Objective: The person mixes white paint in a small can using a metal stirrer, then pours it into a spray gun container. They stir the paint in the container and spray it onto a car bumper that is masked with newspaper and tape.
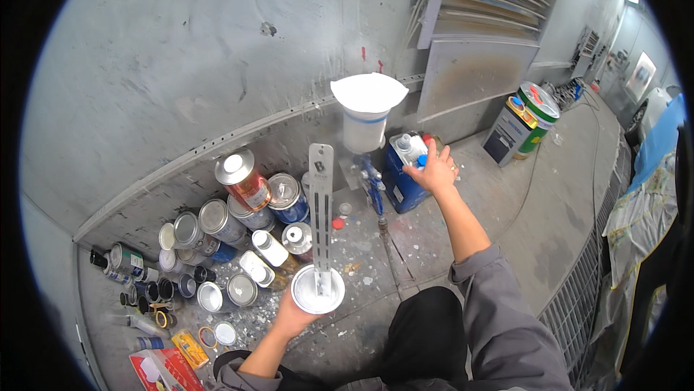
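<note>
My left hand (pixel 289 316) is wrapped round a white mixing cup (pixel 301 295) with white paint in it. A slotted metal mixing stick (pixel 320 203) stands in the cup, rising well above its rim. My right hand (pixel 436 168) is stretched out over the top of a blue rectangular can (pixel 402 188), fingers apart. The thumb is close to a blue cap (pixel 422 162) there; whether it touches I cannot tell. Just left of that can, a spray gun (pixel 374 187) with a blue body carries a white cup topped by a paper strainer (pixel 369 91).
Several paint tins (pixel 217 219) and bottles crowd the floor along the wall at left, with a red box (pixel 168 371) nearer me. A metal drum (pixel 538 105) and a rectangular canister (pixel 507 133) stand far right. A floor grate (pixel 571 311) and a masked vehicle (pixel 654 181) lie beyond my right arm.
</note>
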Action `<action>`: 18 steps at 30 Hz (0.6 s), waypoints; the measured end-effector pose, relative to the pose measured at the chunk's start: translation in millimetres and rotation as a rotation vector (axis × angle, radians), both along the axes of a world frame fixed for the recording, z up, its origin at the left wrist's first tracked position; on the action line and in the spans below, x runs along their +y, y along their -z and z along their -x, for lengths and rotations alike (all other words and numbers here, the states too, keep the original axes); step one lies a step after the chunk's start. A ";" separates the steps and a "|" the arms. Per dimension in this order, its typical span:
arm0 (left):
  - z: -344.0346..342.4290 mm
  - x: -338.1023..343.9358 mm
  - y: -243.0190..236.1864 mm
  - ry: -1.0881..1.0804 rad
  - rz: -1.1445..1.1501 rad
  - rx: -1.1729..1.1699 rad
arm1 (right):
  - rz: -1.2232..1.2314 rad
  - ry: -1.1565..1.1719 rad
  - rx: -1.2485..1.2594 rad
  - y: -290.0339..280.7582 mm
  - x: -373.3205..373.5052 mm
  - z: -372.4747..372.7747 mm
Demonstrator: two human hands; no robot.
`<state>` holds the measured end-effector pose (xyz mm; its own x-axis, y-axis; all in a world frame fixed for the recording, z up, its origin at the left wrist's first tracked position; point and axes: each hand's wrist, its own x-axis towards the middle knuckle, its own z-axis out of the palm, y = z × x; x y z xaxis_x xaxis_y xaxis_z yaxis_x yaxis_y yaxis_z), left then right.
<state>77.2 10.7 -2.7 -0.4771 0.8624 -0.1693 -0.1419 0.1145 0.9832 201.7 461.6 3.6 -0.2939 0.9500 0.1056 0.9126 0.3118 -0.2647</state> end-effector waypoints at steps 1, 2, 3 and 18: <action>-2.7 -2.3 -0.9 -0.018 0.004 -0.005 | 0.108 -0.001 -0.081 5.2 11.1 4.6; -4.1 -7.9 1.3 -0.022 -0.013 0.057 | 0.221 -0.015 -0.163 5.9 13.8 14.6; -5.0 -12.8 3.0 -0.038 0.006 0.065 | 0.253 -0.009 -0.179 6.6 15.9 21.9; -11.7 26.1 -9.1 -0.051 -0.099 0.113 | 0.170 -0.250 -0.303 -37.5 13.5 -55.7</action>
<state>88.9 36.9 6.4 -0.5315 0.8466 -0.0271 -0.0324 0.0117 0.9994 257.4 475.1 41.0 -0.5108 0.8421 -0.1731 0.8590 0.5082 -0.0627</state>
